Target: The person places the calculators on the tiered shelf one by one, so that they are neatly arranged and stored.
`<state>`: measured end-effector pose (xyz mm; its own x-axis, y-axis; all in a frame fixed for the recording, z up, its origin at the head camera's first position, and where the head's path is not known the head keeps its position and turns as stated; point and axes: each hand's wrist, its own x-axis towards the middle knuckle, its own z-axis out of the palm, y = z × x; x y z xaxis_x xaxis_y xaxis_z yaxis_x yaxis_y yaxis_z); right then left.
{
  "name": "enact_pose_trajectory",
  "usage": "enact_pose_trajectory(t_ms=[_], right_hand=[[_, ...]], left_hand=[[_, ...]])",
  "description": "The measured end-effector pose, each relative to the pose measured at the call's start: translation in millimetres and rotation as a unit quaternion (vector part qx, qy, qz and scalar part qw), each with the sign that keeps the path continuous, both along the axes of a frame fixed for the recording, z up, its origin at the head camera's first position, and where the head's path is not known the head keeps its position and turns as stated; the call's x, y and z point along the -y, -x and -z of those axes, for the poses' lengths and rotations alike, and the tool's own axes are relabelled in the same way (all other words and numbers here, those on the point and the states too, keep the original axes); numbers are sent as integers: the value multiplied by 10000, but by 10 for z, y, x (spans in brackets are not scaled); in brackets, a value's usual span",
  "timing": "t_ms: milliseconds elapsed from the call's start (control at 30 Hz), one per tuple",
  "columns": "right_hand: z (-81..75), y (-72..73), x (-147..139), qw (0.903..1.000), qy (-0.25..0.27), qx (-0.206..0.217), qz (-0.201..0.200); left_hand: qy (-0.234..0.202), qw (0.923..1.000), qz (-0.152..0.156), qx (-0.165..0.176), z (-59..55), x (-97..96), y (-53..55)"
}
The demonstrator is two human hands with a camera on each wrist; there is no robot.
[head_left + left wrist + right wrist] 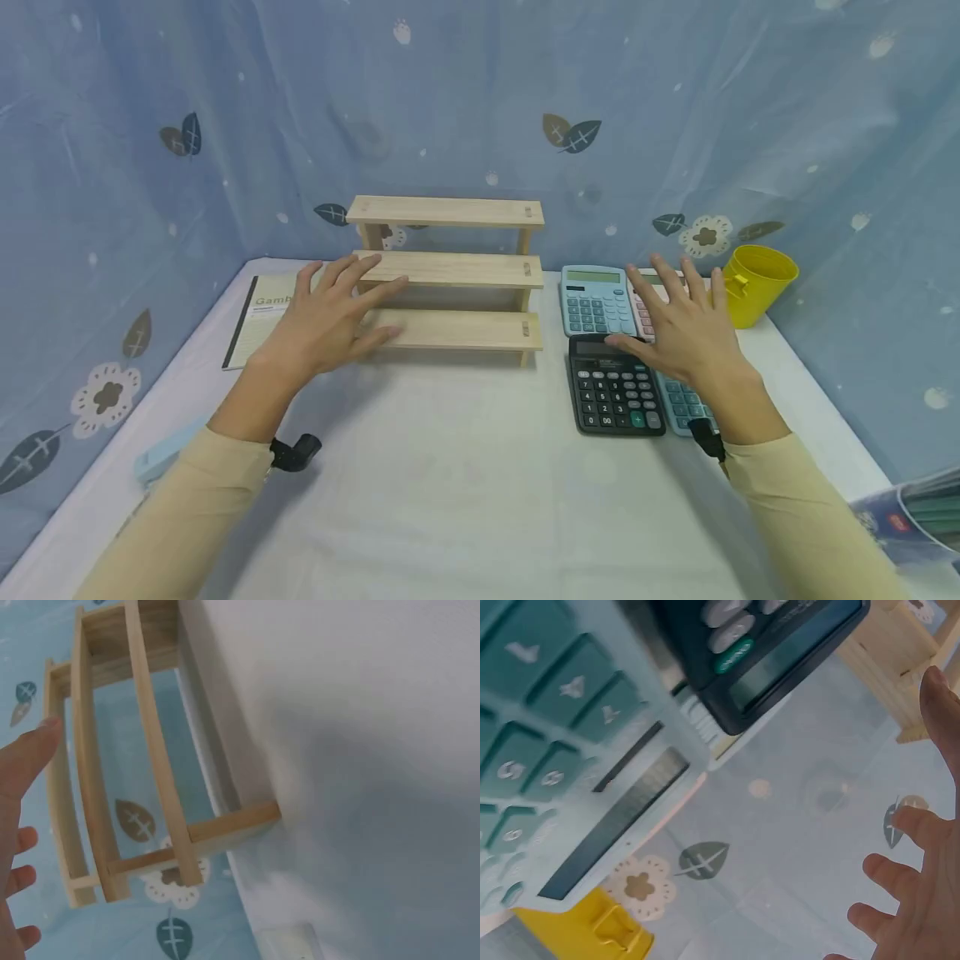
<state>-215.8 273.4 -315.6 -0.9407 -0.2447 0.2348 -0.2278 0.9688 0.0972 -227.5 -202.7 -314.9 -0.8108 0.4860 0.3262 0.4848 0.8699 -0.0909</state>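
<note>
A three-tier wooden shelf (pixel 450 268) stands at the back of the white table. In front of its left end my left hand (pixel 330 321) hovers, fingers spread and holding nothing; the left wrist view shows that hand (pixel 22 795) beside the shelf (pixel 90 765). My right hand (pixel 686 329) is held with spread fingers above a group of calculators. Among them are a black one (pixel 617 396), a light blue one (pixel 596 302), a pink one (pixel 642 312) partly hidden by the hand, and another blue one (pixel 684 404). The right wrist view shows the empty right hand (pixel 922 877).
At the back right stands a yellow cup (pixel 761 279) with a small handle. A notebook (pixel 262 312) lies left of the shelf. Near the left sleeve is a light blue object (pixel 167 450), partly covered. A container of dark items (pixel 911 517) sits at the right edge. Patterned blue cloth (pixel 465 100) hangs behind.
</note>
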Motion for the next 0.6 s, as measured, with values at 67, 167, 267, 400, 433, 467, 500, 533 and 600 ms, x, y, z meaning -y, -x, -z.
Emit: enact_pose_trajectory(t_ms=[67, 167, 267, 400, 433, 467, 500, 533, 600], right_hand=[[-2, -9, -35, 10000, 9, -28, 29], [3, -29, -80, 10000, 5, -26, 61], [21, -51, -127, 10000, -4, -6, 87], [59, -89, -188, 9999, -30, 65, 139], [73, -95, -203, 9998, -42, 82, 153], [86, -103, -215, 9998, -62, 86, 160], [101, -108, -227, 9998, -70, 72, 157], [116, -111, -237, 9998, -72, 59, 148], [142, -116, -251, 9999, -46, 41, 133]], left_hand=[[-50, 10000, -8, 38, 1, 21, 7], [-88, 9999, -21, 109, 13, 55, 12], [-142, 9997, 0, 185, 58, 87, 18], [-266, 9993, 45, 270, 140, 135, 10], [-291, 9992, 57, 273, 161, 150, 6], [-333, 9991, 72, 271, 181, 165, 0], [-375, 9989, 83, 259, 203, 182, -5], [-416, 9988, 95, 239, 222, 198, -9], [-489, 9984, 80, 266, 258, 232, -19]])
